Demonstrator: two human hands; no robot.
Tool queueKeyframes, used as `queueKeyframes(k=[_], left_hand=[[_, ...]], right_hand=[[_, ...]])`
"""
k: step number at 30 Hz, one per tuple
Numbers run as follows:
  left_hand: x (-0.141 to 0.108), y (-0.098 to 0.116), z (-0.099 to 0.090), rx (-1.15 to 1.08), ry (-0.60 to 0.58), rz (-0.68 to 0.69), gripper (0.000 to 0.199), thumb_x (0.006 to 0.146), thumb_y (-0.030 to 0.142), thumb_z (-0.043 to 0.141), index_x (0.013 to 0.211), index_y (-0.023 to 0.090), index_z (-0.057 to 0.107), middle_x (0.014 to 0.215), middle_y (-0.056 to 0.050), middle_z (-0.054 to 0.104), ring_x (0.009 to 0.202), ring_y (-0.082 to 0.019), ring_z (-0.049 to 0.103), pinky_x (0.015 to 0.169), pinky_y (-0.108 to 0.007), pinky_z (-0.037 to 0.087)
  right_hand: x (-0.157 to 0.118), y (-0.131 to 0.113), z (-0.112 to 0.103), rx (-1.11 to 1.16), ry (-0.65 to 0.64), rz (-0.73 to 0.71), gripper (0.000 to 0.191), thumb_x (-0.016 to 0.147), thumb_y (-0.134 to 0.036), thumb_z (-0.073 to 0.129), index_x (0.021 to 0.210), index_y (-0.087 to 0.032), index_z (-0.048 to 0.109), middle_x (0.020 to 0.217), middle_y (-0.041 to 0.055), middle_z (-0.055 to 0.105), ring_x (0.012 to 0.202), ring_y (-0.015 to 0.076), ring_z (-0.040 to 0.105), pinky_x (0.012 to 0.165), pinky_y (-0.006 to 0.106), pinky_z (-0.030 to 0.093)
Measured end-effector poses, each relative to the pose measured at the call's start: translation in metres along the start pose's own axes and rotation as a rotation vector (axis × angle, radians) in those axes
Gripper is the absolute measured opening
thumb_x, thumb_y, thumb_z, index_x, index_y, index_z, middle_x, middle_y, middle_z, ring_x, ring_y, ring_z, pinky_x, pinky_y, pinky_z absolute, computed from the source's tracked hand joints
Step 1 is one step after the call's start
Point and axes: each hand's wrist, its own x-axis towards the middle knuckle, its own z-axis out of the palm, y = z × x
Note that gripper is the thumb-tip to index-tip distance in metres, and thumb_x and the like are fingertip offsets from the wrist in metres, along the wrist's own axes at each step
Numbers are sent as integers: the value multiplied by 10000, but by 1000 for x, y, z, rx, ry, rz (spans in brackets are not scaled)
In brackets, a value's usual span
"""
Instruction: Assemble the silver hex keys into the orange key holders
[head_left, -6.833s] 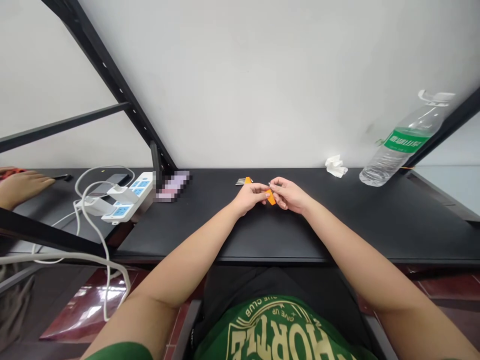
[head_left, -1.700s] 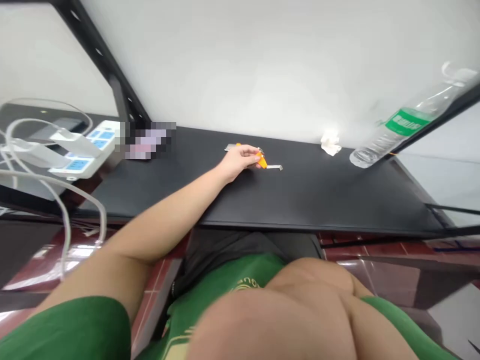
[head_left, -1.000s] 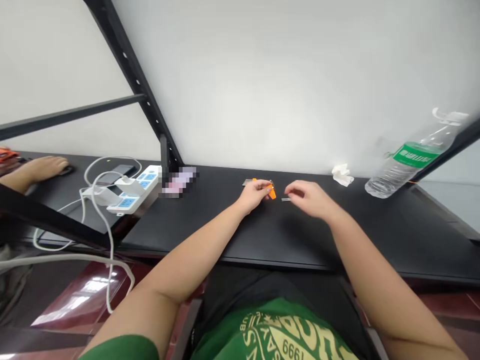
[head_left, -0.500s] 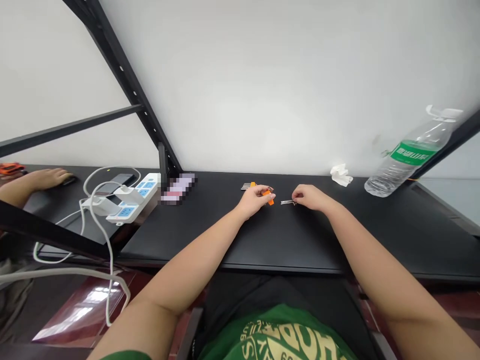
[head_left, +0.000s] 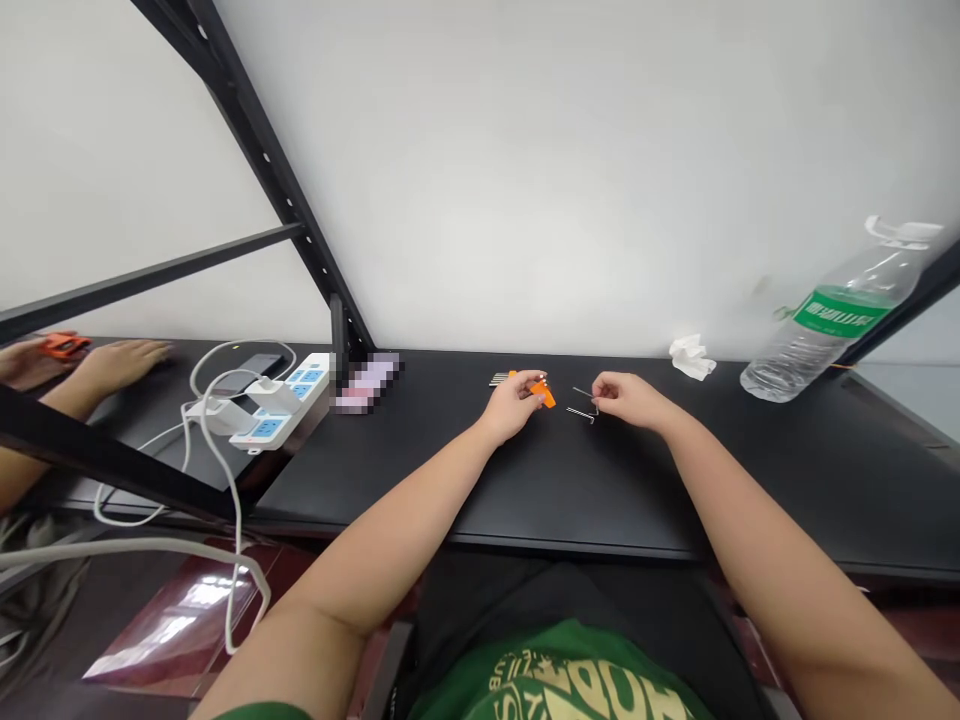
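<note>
Right hand now pinches one metal rod, separated from loose rods beside that grip; left hand clamps orange holder.

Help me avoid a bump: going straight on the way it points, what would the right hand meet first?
Probably the orange holder in the left hand; the right hand holds a metal rod ahead of it, though depth is unclear.
</note>
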Motion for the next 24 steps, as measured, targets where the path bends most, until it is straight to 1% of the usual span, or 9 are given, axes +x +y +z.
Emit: queueKeyframes(k=[2, 5, 8, 11, 17, 24], left_hand=[[1, -3, 0, 5, -9, 13, 432, 748, 188, 808, 1149, 122, 661, 1028, -92, 719, 817, -144, 666, 799, -333, 561], [2, -5, 0, 26, -27, 17, 375, 753, 224, 818, 1085, 115, 680, 977, -85, 729, 807, -146, 673, 812, -343, 570], [1, -3, 1, 23, -51, 35, 382, 754, 250, 820, 1087, 112, 694, 939, -78, 736, 787, -142, 677, 823, -341, 572], [0, 1, 1, -19, -59, 43, 408, 732, 264, 838, 1078, 102, 694, 951, -92, 742, 775, -146, 686, 834, -351, 580], [-2, 6, 2, -4, -61, 34, 373, 748, 246, 823, 1073, 109, 701, 927, -83, 745, 780, -146, 695, 851, -344, 575], [-3, 7, 2, 12, -69, 26, 332, 744, 186, 800, 1052, 106, 704, 926, -76, 742, 759, -133, 692, 822, -313, 565]], right_hand=[[-4, -5, 6, 176, 7, -59, 174, 793, -307, 658, 902, -179, 614, 793, -3, 618, 707, 119, 568, 658, 239, 451], [-8, -17, 14, 322, -25, -49, 221, 803, -335, 682, 941, -169, 634, 765, 7, 622, 666, 125, 591, 615, 242, 463], [-9, -25, 17, 342, -42, -11, 214, 806, -338, 692, 923, -163, 653, 726, 14, 623, 627, 130, 589, 563, 241, 458], [-10, -27, 17, 354, -57, -8, 198, 797, -330, 704, 881, -155, 664, 680, 14, 608, 594, 122, 567, 542, 238, 458], [-13, -28, 14, 398, 0, 22, 175, 775, -289, 710, 868, -151, 660, 682, 20, 619, 569, 106, 546, 501, 212, 418], [-15, -25, 15, 419, -30, 8, 164, 787, -294, 711, 845, -150, 661, 633, 11, 606, 528, 92, 509, 484, 209, 399]])
